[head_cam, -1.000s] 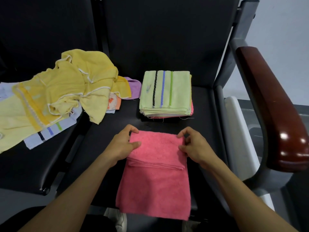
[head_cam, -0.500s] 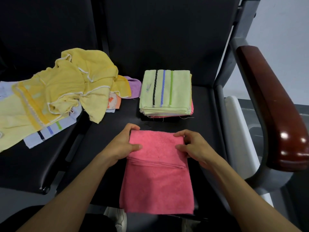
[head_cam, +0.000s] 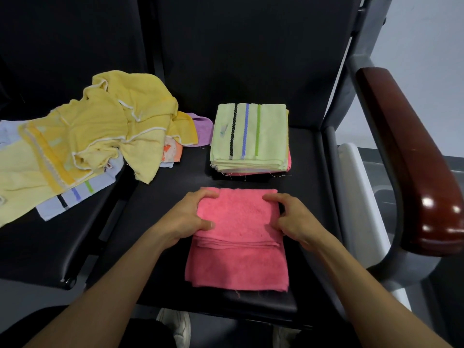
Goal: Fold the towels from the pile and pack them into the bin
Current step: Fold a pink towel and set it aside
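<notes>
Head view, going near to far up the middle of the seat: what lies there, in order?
pink towel with both hands on its folded far part → bare strip of black seat → stack of folded towels → black backrest

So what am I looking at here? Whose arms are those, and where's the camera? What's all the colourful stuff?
There is no machine here. The arms belong to a person, and the camera sits on their head, looking forward and down, so you see what they see.

They are working on a black chair seat. The left hand and the right hand each grip one side of a pink towel that is partly folded: its far half is doubled over and its near half lies flat.

Behind it sits a neat stack of folded towels; the top one is pale green with black, blue and green stripes. To the left lies a messy pile of unfolded towels, mostly yellow.

On the right is a shiny brown armrest. I can't make out a bin clearly.
</notes>
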Motion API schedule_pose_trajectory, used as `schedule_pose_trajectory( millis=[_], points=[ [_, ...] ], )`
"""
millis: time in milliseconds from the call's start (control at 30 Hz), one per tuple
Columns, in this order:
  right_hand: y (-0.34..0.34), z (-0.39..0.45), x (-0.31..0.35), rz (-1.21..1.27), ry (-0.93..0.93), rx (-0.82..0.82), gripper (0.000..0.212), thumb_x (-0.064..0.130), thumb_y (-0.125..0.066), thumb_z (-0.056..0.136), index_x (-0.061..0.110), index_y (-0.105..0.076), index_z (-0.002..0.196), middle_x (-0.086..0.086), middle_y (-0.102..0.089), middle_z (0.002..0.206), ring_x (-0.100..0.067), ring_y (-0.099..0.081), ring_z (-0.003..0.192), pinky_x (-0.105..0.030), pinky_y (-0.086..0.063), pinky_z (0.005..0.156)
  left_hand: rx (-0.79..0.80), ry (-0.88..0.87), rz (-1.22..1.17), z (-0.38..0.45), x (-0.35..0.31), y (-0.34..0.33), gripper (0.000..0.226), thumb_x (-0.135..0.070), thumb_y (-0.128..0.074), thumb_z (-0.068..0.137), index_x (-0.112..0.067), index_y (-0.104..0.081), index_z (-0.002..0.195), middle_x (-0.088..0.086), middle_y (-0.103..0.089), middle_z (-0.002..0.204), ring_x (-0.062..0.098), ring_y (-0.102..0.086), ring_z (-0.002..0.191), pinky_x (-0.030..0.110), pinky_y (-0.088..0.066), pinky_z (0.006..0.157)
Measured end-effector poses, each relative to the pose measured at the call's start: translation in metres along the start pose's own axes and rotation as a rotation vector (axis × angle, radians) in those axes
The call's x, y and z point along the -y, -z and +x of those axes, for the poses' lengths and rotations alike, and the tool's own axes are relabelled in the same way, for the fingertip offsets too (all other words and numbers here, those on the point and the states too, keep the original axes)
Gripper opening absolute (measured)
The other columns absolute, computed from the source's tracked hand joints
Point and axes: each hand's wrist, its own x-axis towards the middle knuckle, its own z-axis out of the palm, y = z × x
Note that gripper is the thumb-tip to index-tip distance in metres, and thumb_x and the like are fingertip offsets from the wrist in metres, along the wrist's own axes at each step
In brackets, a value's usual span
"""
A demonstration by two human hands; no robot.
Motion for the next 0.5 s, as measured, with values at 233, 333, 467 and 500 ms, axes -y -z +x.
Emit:
schedule_pose_trajectory(
  millis=[233, 333, 467, 500],
  points=[
    [-0.003, 0.001, -0.002, 0.018, 0.047, -0.057, 0.043, 0.006, -0.077, 0.083, 0.024, -0.068, 0.121, -0.003, -0.062, 0.117, -0.007, -0.059, 0.082, -0.017, -0.049, 0.073, -0.185, -0.059, -0.001, 0.002, 0.0, -0.003, 0.025, -0.009, -0.072, 0.09, -0.026, -0.075, 0.108, 0.007, -0.063, 0.116, 0.015, -0.059, 0.111, 0.012, -0.042, 0.077],
    [-0.001, 0.002, 0.001, 0.034, 0.054, -0.041, 0.052, -0.002, -0.074, 0.081, 0.025, -0.066, 0.125, 0.0, -0.056, 0.126, -0.013, -0.059, 0.103, -0.027, -0.054, 0.088, -0.11, -0.06, -0.046, 0.001, -0.001, -0.001, 0.039, 0.002, -0.072, 0.086, -0.028, -0.074, 0.111, 0.0, -0.064, 0.116, 0.012, -0.065, 0.105, 0.012, -0.051, 0.079],
    [0.005, 0.004, 0.004, 0.065, 0.052, 0.02, 0.069, -0.01, -0.07, 0.077, 0.028, -0.06, 0.133, 0.004, -0.048, 0.138, -0.022, -0.055, 0.123, -0.041, -0.053, 0.101, -0.008, -0.043, -0.066, 0.001, 0.001, 0.004, 0.059, 0.007, -0.071, 0.086, -0.034, -0.066, 0.127, -0.007, -0.054, 0.137, 0.008, -0.058, 0.119, 0.024, -0.052, 0.097],
    [0.007, 0.003, 0.005, 0.068, 0.046, 0.044, 0.072, -0.011, -0.07, 0.076, 0.03, -0.059, 0.135, 0.003, -0.047, 0.139, -0.023, -0.055, 0.123, -0.043, -0.054, 0.099, 0.008, -0.045, -0.056, 0.001, 0.002, 0.005, 0.061, 0.007, -0.071, 0.085, -0.035, -0.064, 0.13, -0.008, -0.053, 0.138, 0.008, -0.057, 0.121, 0.022, -0.05, 0.097]
  ],
)
